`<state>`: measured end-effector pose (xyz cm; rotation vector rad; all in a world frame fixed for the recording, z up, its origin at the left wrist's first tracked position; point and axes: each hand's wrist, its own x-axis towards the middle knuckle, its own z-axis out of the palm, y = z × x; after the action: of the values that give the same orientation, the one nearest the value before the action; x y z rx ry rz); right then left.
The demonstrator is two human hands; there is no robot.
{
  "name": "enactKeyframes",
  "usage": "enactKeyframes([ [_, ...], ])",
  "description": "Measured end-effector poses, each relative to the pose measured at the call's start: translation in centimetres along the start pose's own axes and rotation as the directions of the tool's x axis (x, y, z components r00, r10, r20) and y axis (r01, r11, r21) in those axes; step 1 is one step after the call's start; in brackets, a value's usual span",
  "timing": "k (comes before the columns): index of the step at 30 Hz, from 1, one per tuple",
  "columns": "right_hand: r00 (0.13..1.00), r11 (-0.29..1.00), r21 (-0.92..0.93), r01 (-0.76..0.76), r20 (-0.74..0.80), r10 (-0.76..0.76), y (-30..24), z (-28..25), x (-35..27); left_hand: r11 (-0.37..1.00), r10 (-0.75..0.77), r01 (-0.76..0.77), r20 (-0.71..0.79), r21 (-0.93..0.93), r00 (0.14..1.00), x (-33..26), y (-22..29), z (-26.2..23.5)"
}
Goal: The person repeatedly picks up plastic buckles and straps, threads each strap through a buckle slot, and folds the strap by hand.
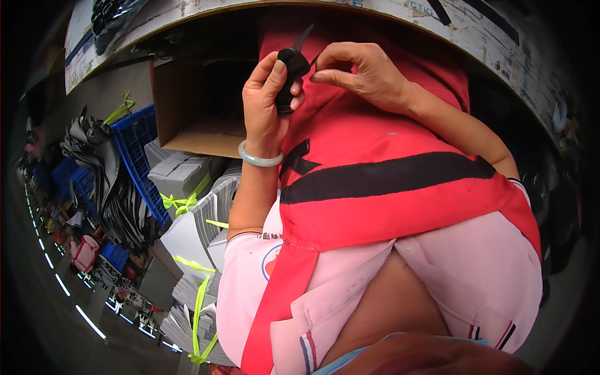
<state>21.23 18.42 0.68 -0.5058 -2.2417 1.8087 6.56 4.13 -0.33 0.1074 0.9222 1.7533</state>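
Small black tool (pixel 290 78) sits at twelve o'clock, up against the red apron (pixel 375 144). Left hand (pixel 265 106) wraps it firmly, steadying it, while right hand (pixel 362 72) pinches its thin tip. Cardboard box (pixel 194 106) open at ten o'clock, bundled grey sheets (pixel 187 175) below.

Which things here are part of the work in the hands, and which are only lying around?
In hand:
left hand
small black part
right hand, pinching beside it

Lying about:
open cardboard box
blue crate
grey bundles tied with yellow-green straps
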Motion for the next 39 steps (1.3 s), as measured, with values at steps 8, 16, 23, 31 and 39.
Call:
enactKeyframes([
  [8,0.979,0.969,-0.18,0.171,-0.081,-0.188,1.7,-0.4,0.3,0.995,-0.012,0.014,-0.019,0.094,1.0,0.8,-0.2,-0.1],
  [16,0.996,0.997,0.076,-0.01,0.093,0.003,2.8,-1.3,0.7,0.95,-0.049,0.066,-0.062,0.305,0.997,0.7,0.0,0.2],
  [23,0.902,0.836,0.354,-0.419,0.27,0.338,3.1,-1.7,0.7,0.971,-0.062,0.1,-0.173,0.219,0.983,1.7,-0.8,-1.1],
  [31,0.87,0.75,0.448,-0.487,0.328,0.369,4.0,-1.3,0.6,0.962,-0.02,0.065,-0.171,0.264,0.985,1.7,-1.2,-1.8],
  [39,0.889,0.858,0.299,-0.418,0.329,0.318,3.6,0.1,0.5,0.849,0.339,-0.13,-0.339,0.512,0.878,-1.3,2.2,-7.0],
])
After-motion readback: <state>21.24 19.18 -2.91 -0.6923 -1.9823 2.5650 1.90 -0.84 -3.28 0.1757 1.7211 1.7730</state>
